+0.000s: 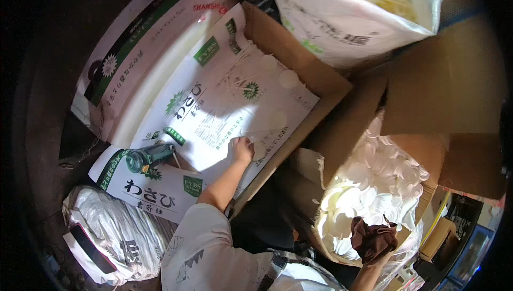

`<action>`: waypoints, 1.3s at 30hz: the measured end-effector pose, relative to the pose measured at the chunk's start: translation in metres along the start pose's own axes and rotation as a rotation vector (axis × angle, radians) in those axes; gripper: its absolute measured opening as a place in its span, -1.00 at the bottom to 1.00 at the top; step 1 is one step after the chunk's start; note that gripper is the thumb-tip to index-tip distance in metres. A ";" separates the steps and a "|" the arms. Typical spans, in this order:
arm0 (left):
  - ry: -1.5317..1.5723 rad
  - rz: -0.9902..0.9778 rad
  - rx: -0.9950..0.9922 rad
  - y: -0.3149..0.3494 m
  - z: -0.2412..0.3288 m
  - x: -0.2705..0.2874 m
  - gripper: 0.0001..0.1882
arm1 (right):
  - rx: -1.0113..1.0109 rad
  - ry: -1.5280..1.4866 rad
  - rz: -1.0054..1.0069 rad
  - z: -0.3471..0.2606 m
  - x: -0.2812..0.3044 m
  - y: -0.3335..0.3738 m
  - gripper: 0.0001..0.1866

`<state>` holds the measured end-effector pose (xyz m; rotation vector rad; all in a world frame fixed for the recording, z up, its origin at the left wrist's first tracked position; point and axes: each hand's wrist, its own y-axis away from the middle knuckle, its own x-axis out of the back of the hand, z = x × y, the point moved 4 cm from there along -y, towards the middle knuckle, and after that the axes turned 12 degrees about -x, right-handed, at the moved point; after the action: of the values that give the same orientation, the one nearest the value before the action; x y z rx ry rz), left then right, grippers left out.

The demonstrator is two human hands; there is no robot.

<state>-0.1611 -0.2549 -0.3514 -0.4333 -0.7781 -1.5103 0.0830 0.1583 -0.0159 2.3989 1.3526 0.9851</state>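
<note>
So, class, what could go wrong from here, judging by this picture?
The brown cloth at the right hand might drop among the white pieces in the carton. The left hand, at the printed sheet, could disturb the pale discs there. The open, well-filled sack might spill if knocked.

The brown cloth [372,240] looks matt and wrinkled, the white discs [374,179] smooth (plastic, by their look), the cardboard box [429,154] matt.

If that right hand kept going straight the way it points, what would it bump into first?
Beyond the brown cloth at it, probably the pale round pieces in the open carton, though depth is unclear.
</note>
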 end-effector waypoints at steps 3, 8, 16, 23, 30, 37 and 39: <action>0.269 -0.178 0.235 -0.001 -0.024 -0.031 -0.69 | -0.264 -0.871 -0.001 -0.015 -0.007 0.025 -0.50; -0.080 -0.520 0.020 -0.010 -0.046 -0.093 -0.43 | -0.282 -1.132 -0.013 -0.030 0.006 0.034 -0.42; -0.078 -0.565 0.191 -0.032 0.017 -0.070 -0.08 | -0.092 -0.959 0.049 -0.013 0.036 0.046 -0.50; 0.270 -0.421 0.311 -0.027 0.002 -0.093 -0.29 | -0.178 -1.084 0.086 -0.010 0.033 0.039 -0.56; 1.020 -0.060 0.397 -0.012 0.045 0.021 -0.69 | 0.010 -1.127 -0.108 -0.066 0.011 0.046 -0.30; 1.005 0.189 -0.398 0.072 0.258 0.185 -0.61 | 0.355 -0.808 0.048 -0.077 -0.007 0.056 -0.20; 0.988 0.075 -0.592 0.117 0.329 0.180 -0.63 | 0.334 -0.677 0.146 -0.081 -0.020 0.066 -0.16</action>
<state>-0.1274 -0.1494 0.0253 -0.0927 0.4618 -1.6175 0.0686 0.0950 0.0682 2.7171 1.1471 -0.0769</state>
